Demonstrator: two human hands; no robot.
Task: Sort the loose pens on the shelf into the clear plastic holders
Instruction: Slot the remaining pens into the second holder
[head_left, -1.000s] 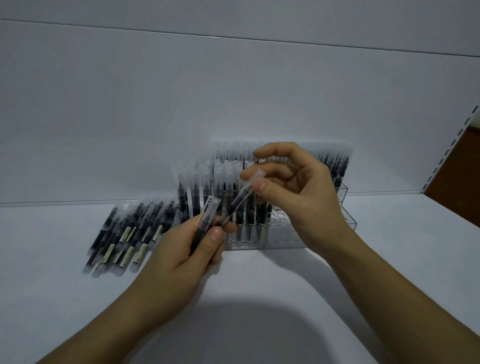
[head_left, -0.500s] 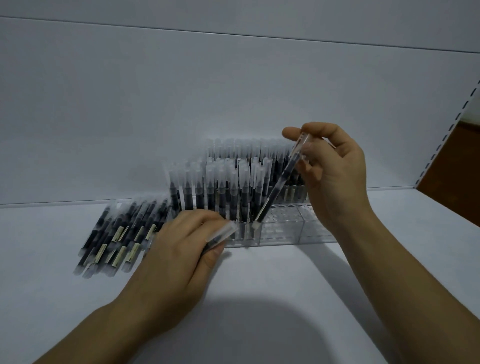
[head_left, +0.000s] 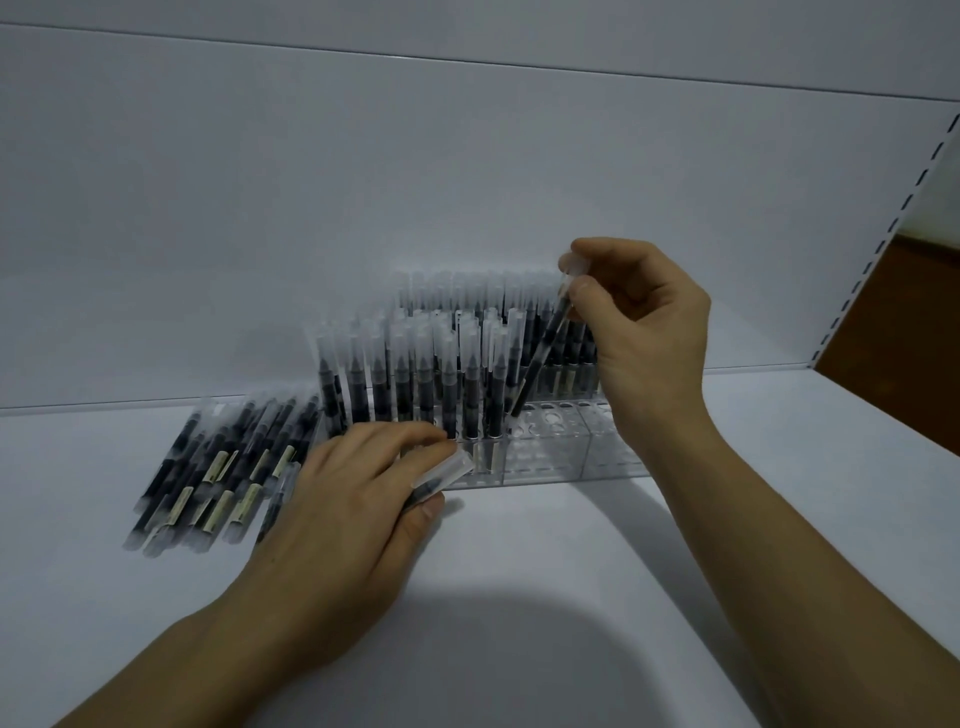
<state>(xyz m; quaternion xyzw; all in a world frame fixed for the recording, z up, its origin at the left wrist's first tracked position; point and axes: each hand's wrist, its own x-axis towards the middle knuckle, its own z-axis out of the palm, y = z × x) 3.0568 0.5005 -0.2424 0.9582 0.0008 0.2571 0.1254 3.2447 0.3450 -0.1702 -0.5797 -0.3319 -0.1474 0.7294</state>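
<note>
Clear plastic holder (head_left: 561, 452): free hole lies 7 o'clock of R hand (head_left: 644, 338), which pinches pen (head_left: 540, 358), axis 1-to-7, lower end nearly in. L hand (head_left: 358, 499) grips spare pen (head_left: 441, 473).

Two hands are counted: left hand (head_left: 353, 499), right hand (head_left: 644, 332). Two pens are held: lower pen (head_left: 441, 474), upper pen (head_left: 540, 358). Remaining pens (head_left: 415, 374) cannot be counted.

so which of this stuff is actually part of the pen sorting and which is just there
In the job: loose pens, clear plastic holder, tilted pen pinched by right hand, second pen gripped by left hand.
Just there: white back panel, slotted shelf upright.
</note>
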